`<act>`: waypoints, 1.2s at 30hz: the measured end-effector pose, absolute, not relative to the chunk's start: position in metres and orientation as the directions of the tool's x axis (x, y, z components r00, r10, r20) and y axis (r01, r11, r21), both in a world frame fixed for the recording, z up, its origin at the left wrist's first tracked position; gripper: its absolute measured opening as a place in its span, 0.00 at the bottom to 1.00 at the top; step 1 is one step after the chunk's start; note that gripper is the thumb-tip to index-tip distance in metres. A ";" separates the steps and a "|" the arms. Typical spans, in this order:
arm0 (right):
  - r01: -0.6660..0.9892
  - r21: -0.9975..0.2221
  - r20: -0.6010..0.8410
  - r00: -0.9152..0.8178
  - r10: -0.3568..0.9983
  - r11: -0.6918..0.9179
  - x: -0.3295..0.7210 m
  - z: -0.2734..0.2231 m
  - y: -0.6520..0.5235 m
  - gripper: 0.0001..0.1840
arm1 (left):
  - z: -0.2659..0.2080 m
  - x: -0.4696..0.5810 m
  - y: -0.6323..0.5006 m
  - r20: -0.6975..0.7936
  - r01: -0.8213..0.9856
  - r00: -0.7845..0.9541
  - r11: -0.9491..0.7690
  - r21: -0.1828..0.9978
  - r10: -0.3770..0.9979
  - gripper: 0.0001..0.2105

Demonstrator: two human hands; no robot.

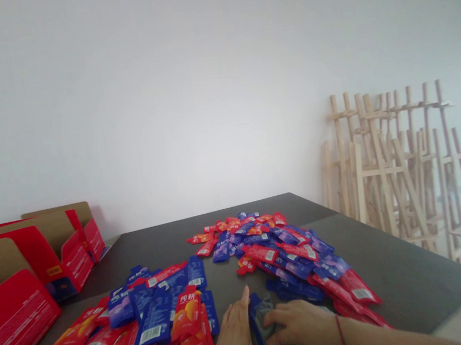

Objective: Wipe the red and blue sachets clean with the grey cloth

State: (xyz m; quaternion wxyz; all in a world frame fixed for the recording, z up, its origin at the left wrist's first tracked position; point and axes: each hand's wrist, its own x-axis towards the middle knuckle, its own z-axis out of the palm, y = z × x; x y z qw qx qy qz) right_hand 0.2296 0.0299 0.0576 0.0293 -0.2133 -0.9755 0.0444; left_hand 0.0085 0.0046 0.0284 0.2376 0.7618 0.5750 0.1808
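Observation:
My left hand (pixel 235 336) lies with its fingers stretched forward, its thumb side along a dark blue packet (pixel 256 319). From the right, my right hand (pixel 299 324) curls its fingers over a grey, crinkled piece (pixel 266 306) on that packet; it looks like thin plastic, but its kind is not clear. To the left of my hands spreads a loose pile of red and blue packets (pixel 153 313) with printed fruit and barcodes. A longer heap of the same red and blue packets (pixel 297 260) runs from the table's far middle to beside my right wrist.
Open-topped red cardboard boxes (pixel 69 256) with brown insides stand along the left side. The dark table (pixel 155 244) ends at a white wall (pixel 187 99). Beyond its right edge, several wooden easels (pixel 384 175) lean together on the floor.

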 end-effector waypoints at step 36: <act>0.722 -0.273 0.090 -0.638 0.765 0.635 0.238 0.039 0.035 0.29 | 0.055 0.041 0.007 -0.177 0.907 0.311 -0.236 0.349 0.934 0.58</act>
